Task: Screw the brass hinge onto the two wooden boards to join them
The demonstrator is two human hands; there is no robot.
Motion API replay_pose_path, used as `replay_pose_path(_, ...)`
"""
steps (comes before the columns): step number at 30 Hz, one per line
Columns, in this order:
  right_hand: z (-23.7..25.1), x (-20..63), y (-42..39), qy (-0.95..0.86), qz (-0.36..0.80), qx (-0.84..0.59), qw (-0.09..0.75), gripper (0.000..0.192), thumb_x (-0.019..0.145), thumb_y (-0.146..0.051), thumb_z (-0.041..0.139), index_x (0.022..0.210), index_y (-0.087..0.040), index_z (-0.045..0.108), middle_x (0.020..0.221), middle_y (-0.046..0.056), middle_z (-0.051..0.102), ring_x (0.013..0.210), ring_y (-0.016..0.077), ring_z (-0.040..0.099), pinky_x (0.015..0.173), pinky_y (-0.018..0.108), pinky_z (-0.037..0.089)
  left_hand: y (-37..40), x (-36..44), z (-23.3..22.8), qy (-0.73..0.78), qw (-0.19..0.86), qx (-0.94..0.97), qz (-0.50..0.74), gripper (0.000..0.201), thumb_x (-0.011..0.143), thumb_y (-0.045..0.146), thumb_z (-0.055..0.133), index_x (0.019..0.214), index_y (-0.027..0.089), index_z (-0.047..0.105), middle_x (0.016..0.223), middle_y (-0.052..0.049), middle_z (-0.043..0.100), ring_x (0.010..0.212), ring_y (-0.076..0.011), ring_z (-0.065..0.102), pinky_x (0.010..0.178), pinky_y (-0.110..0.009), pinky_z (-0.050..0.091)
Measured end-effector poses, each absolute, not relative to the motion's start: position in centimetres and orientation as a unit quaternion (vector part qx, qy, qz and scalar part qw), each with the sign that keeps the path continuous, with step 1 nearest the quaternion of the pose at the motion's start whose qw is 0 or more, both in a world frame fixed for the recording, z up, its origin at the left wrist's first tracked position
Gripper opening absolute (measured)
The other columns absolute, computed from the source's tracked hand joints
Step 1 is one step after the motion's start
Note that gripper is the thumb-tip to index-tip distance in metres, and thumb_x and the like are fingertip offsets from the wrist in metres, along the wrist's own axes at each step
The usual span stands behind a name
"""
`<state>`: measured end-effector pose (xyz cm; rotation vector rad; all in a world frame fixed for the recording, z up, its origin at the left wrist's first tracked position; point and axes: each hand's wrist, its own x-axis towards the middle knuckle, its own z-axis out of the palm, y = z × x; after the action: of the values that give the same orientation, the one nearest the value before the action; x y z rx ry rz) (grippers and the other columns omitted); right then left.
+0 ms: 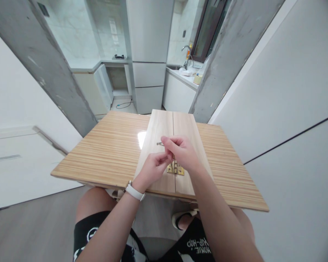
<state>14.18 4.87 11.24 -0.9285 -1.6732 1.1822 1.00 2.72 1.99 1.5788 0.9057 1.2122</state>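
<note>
Two pale wooden boards [160, 125] lie side by side, with a narrow seam between them. A brass hinge [175, 169] rests across that seam, partly covered by my hands. My right hand [183, 152] is closed in a pinch over the boards, and small metal screws [160, 144] stick out beside its fingertips. Just to the left, my left hand [156, 165] is also pinched closed, its fingertips meeting the right hand's fingers above the hinge. Whatever lies between the left fingertips is hidden.
The boards lie on a wood-grain table [106, 145] above my knees. Beyond it stand a tall fridge [149, 72] and a counter with a sink faucet [186, 54]. A white panel [284, 91] rises at the right.
</note>
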Motion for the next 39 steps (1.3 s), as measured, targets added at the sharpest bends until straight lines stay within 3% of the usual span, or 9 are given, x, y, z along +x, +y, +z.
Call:
replay_pose_path(4, 12.5, 16.8, 7.8, -0.739, 0.575, -0.251, 0.244, 0.058, 0.093, -0.066, 0.064, 0.062, -0.016, 0.068, 0.054, 0.002, 0.062, 0.047, 0.0111, 0.048, 0.046, 0.024, 0.035, 3.0, 1.2, 2.4, 0.368, 0.469, 0.638, 0.487, 0.027, 0.096, 0.036, 0.07, 0.087, 0.012, 0.078, 0.086, -0.006, 0.078, 0.08, -0.0198, 0.07, 0.073, -0.027, 0.053)
replay_pose_path(8, 12.2, 17.3, 9.1, -0.75, 0.618, -0.16, 0.171, 0.065, 0.095, -0.063, 0.064, 0.048, -0.019, 0.056, 0.044, -0.002, 0.05, 0.043, 0.0097, 0.041, 0.047, 0.025, 0.032, 3.2, 1.3, 2.8, 0.337, 0.484, 0.652, 0.477, 0.03, 0.1, 0.038, 0.066, 0.102, 0.013, 0.082, 0.103, -0.011, 0.082, 0.1, -0.0249, 0.075, 0.09, -0.033, 0.057)
replay_pose_path(11, 11.6, 16.8, 8.8, -0.717, 0.64, -0.167, 0.22, 0.069, 0.096, -0.06, 0.064, 0.044, -0.02, 0.044, 0.041, -0.005, 0.041, 0.04, 0.0071, 0.032, 0.045, 0.025, 0.026, 3.6, 1.2, 2.8, 0.326, 0.493, 0.655, 0.471, 0.032, 0.101, 0.039, 0.066, 0.108, 0.012, 0.081, 0.107, -0.012, 0.082, 0.105, -0.0263, 0.074, 0.093, -0.035, 0.057)
replay_pose_path(17, 10.5, 15.1, 7.2, -0.645, 0.591, -0.28, 0.395, 0.07, 0.094, -0.064, 0.064, 0.043, -0.022, 0.039, 0.037, -0.006, 0.032, 0.038, 0.0067, 0.028, 0.042, 0.027, 0.019, 4.9, 0.8, 2.5, 0.301, 0.535, 0.648, 0.451, 0.034, 0.097, 0.042, 0.071, 0.099, 0.01, 0.08, 0.099, -0.011, 0.081, 0.095, -0.0245, 0.073, 0.087, -0.034, 0.057)
replay_pose_path(22, 9.4, 13.1, 5.3, -0.59, 0.46, -0.391, 0.535, 0.069, 0.098, -0.066, 0.058, 0.049, -0.022, 0.036, 0.044, -0.006, 0.031, 0.044, 0.0077, 0.027, 0.045, 0.03, 0.018, 4.6, 0.6, 2.6, 0.292, 0.555, 0.633, 0.454, 0.03, 0.095, 0.039, 0.073, 0.103, 0.011, 0.08, 0.096, -0.01, 0.08, 0.09, -0.0218, 0.071, 0.085, -0.032, 0.056)
replay_pose_path(27, 8.5, 10.9, 3.5, -0.484, 0.287, -0.521, 0.642, 0.064, 0.104, -0.063, 0.046, 0.056, -0.024, 0.03, 0.051, -0.005, 0.03, 0.048, 0.0105, 0.029, 0.047, 0.032, 0.02, 2.6, 1.4, 2.8, 0.354, 0.481, 0.632, 0.493, 0.021, 0.088, 0.016, 0.067, 0.104, 0.011, 0.08, 0.091, -0.007, 0.079, 0.084, -0.0196, 0.067, 0.076, -0.027, 0.053)
replay_pose_path(31, 8.1, 9.8, 2.9, -0.463, 0.249, -0.547, 0.652, 0.063, 0.106, -0.062, 0.041, 0.057, -0.025, 0.029, 0.051, -0.004, 0.031, 0.048, 0.0114, 0.03, 0.048, 0.032, 0.021, 1.7, 1.7, 2.5, 0.388, 0.439, 0.629, 0.512, 0.022, 0.082, 0.009, 0.062, 0.095, 0.01, 0.08, 0.082, -0.004, 0.077, 0.074, -0.0167, 0.062, 0.066, -0.024, 0.047)
replay_pose_path(34, 8.6, 10.5, 3.1, -0.511, 0.296, -0.515, 0.622, 0.063, 0.105, -0.061, 0.046, 0.056, -0.023, 0.035, 0.051, -0.004, 0.033, 0.049, 0.011, 0.032, 0.048, 0.031, 0.024, 1.9, 1.5, 2.1, 0.371, 0.45, 0.633, 0.51, 0.019, 0.086, 0.012, 0.062, 0.094, 0.01, 0.08, 0.084, -0.005, 0.077, 0.077, -0.0178, 0.064, 0.069, -0.025, 0.05)
replay_pose_path(39, 11.0, 14.4, 5.4, -0.672, 0.475, -0.357, 0.442, 0.058, 0.098, -0.059, 0.062, 0.057, -0.018, 0.053, 0.05, -0.004, 0.046, 0.048, 0.0094, 0.041, 0.048, 0.026, 0.031, 3.0, 1.3, 2.2, 0.35, 0.48, 0.629, 0.501, 0.026, 0.096, 0.033, 0.069, 0.095, 0.01, 0.08, 0.088, -0.009, 0.078, 0.083, -0.0222, 0.069, 0.075, -0.03, 0.054)
